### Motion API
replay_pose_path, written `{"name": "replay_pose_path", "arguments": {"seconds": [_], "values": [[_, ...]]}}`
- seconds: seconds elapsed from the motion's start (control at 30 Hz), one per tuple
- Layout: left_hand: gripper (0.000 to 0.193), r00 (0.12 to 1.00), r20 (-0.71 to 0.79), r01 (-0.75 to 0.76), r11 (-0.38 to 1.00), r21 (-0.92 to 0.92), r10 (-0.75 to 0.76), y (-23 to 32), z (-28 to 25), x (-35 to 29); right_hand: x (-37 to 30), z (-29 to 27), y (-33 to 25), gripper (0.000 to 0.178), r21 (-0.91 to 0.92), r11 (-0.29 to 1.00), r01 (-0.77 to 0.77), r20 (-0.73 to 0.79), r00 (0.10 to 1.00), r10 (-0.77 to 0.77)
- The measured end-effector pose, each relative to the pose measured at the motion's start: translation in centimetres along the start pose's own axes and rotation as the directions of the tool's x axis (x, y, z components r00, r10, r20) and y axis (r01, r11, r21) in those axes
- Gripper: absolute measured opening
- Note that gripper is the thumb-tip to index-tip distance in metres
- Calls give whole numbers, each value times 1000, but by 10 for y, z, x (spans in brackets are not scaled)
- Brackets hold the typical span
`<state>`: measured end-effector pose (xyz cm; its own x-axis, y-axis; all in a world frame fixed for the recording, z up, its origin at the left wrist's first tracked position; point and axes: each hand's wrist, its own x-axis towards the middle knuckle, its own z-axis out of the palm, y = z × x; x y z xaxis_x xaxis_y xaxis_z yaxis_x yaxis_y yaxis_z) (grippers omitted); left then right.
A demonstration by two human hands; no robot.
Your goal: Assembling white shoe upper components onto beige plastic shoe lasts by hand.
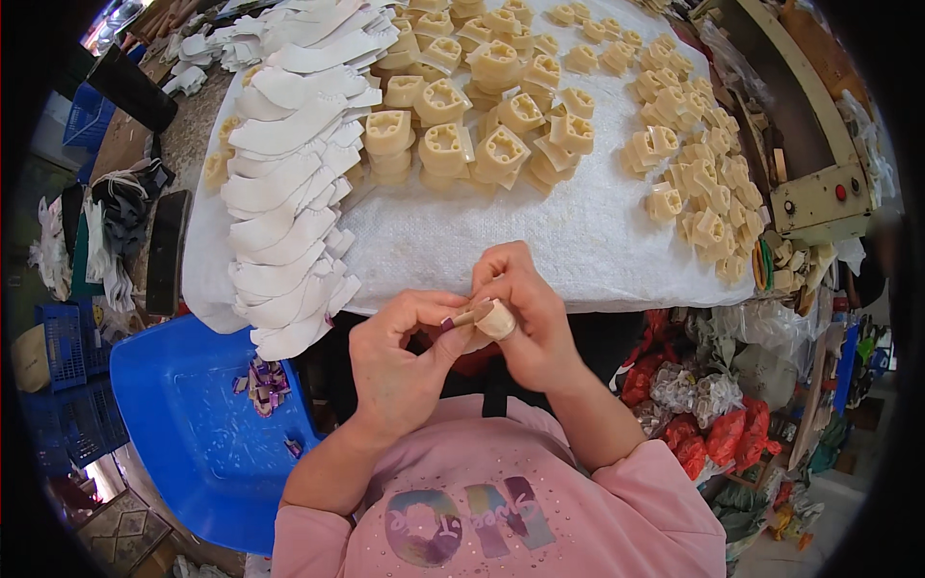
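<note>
Both my hands meet in front of my chest, just off the near edge of the white-covered table. Between them is a small cream block (497,321), shaped like a shoe heel, with a thin strip (462,319) on its left that ends in purple. My left hand (400,352) pinches the strip's purple end with thumb and fingertips. My right hand (528,323) is closed around the block, its fingers bent over the top. Ahead stand stacked cream heel-shaped blocks (445,101), and to their left lies a long overlapping row of white cut pieces (284,197).
Below left, a blue plastic basin (207,424) holds purple scraps (265,385). A dark phone (169,250) lies by the table's left side. More small cream blocks (708,173) are heaped at the right, beside a beige machine (824,202) with a red button. Red bags (723,438) sit lower right.
</note>
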<state>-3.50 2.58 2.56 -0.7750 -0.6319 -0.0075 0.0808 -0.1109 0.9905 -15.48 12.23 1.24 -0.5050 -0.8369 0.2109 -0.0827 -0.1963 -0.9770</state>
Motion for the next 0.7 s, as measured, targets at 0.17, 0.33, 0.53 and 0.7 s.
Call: {"name": "replay_pose_path", "arguments": {"seconds": [0.17,0.33,0.53,0.7], "values": [[18,936,99,-349,864,364,337,1,-4,1,-7,-2,2,14,-252,941,224,-67,966,-248],[12,851,114,-505,739,446,513,-1,-14,4,-1,-11,-8,26,299,948,112,-74,993,-94],[22,694,320,-718,589,371,645,-3,-16,8,-2,-25,-17,49,130,989,-66,148,988,46],[43,932,329,-187,979,76,152,4,-16,4,2,-21,-31,32,-275,949,158,138,983,-124]]}}
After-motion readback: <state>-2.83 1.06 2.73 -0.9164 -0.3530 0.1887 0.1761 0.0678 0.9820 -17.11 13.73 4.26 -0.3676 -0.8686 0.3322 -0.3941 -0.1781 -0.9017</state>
